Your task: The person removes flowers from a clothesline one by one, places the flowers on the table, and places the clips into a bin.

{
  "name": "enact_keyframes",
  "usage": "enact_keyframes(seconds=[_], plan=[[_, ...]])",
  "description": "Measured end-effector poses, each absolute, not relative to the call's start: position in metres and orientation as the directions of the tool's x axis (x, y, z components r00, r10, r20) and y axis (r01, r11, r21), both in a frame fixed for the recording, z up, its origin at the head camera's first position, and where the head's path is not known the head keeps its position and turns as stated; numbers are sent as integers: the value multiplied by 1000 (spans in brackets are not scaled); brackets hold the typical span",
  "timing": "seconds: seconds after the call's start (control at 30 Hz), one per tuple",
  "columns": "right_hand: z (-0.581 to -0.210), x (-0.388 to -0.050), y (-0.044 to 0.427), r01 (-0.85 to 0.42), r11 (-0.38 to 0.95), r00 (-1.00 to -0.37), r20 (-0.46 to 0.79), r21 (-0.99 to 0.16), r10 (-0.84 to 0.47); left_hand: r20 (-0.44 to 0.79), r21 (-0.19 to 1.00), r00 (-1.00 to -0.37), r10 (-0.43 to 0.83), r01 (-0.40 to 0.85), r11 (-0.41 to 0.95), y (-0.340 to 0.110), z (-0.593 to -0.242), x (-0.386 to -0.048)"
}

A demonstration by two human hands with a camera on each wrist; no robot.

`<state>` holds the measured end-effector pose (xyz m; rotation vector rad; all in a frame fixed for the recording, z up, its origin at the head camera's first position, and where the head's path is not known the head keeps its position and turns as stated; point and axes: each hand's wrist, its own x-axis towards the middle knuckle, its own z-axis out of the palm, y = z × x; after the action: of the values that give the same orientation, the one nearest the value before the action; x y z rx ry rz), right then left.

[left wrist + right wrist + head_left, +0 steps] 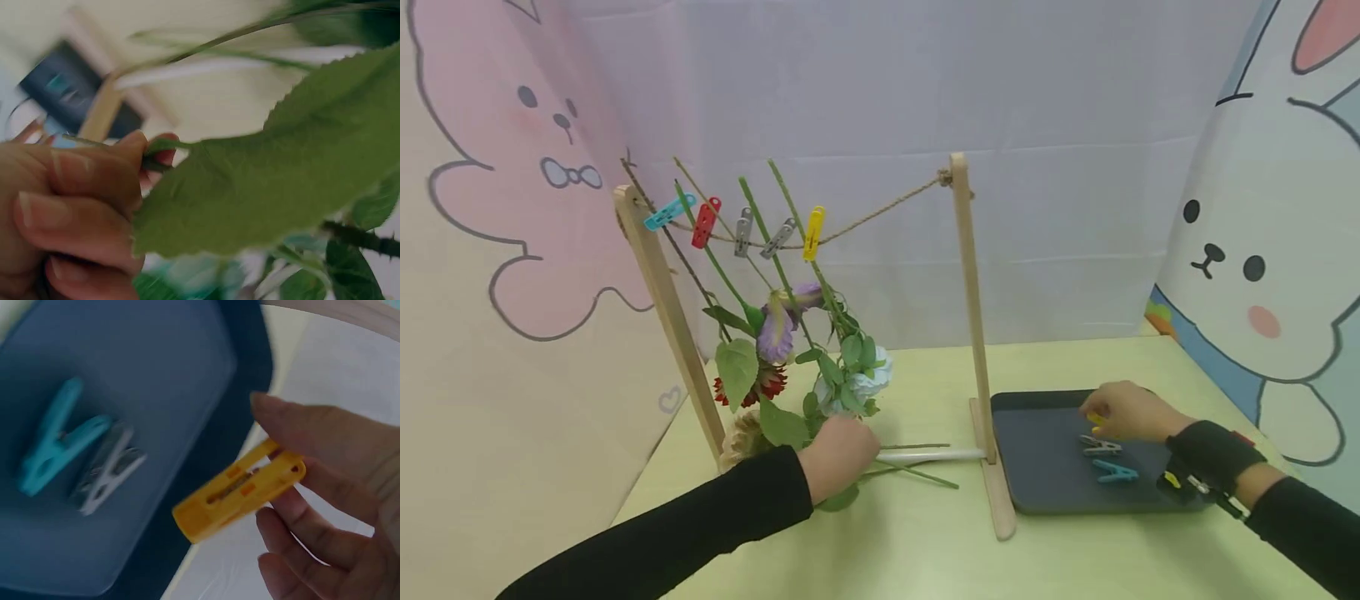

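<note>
My left hand [841, 454] pinches a green stem [156, 164] with a large serrated leaf [269, 156], low between the rack's posts. In my right hand [337, 487] a yellow clothespin [240, 490] is held between thumb and fingers, above the dark tray [1022, 492]. A grey clothespin [1101, 446] and a blue clothespin [1115, 472] lie in that tray. On the rope [887, 208] are several clothespins, among them a red one [706, 222] and a yellow one [813, 233], with flower stems hanging heads down: a purple flower [777, 329], a red flower [767, 382] and pale blue flowers [871, 375].
The wooden rack's left post [670, 317] and right post [972, 308] carry the rope. A white bar [932, 455] runs low between them, with loose stems [925, 477] beside it. A curtain [1075, 208] hangs behind the table.
</note>
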<state>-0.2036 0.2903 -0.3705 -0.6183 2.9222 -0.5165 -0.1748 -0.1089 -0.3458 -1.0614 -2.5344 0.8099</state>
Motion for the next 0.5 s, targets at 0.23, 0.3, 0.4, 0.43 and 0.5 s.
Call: enact_keyframes(seconds=[0.23,0.3,0.4,0.43,0.5], plan=[[-405,-192,298,-496,813,-837,-80,-305,-541,-34,-710,-721,692,504,491,-126,-409,-195],[-409,-189,299,-509,810,-829,-87,-291,-553,-25,-712,-727,687,495,498,-129,-421,-197],[-413,-186,300,-537,802,-815,-83,-262,-573,-8,-704,-726,688,492,511,-130,-432,-198],[-415,-185,300,-533,805,-818,-85,-260,-569,-10,-701,-730,684,493,516,-130,-435,-198],[-417,-183,301,-536,806,-818,-82,-251,-570,3,-694,-725,689,494,524,-129,-439,-199]])
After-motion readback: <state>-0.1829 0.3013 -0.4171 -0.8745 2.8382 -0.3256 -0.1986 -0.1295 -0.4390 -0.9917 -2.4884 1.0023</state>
